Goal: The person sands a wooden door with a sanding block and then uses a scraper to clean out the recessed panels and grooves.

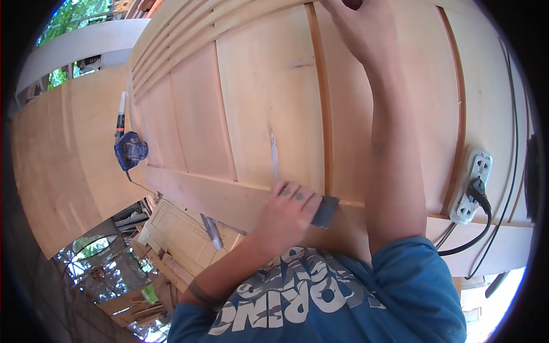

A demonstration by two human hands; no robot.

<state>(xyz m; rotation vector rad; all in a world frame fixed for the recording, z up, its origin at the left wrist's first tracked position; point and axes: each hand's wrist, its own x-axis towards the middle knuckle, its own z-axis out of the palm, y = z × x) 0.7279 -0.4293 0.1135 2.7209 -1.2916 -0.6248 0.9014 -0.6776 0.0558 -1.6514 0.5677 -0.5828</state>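
A large light wooden panel door (269, 86) with raised strips lies in front of me. My left hand (291, 208) is closed at its near rail, with the fingers curled over a dark grey flat piece (326, 212) that looks like folded sandpaper. A pale streak (274, 151) marks the panel just beyond that hand. My right arm reaches across the door to the far side, where my right hand (366, 26) is cut off by the top edge of the view. Its fingertips are mostly hidden.
A blue power sander (131, 150) stands left of the door, near a plywood sheet (63, 154). At the right, a white power strip (472, 186) on the door holds a black plug, with cords trailing off the near edge. Wooden boards (171, 237) lie below left.
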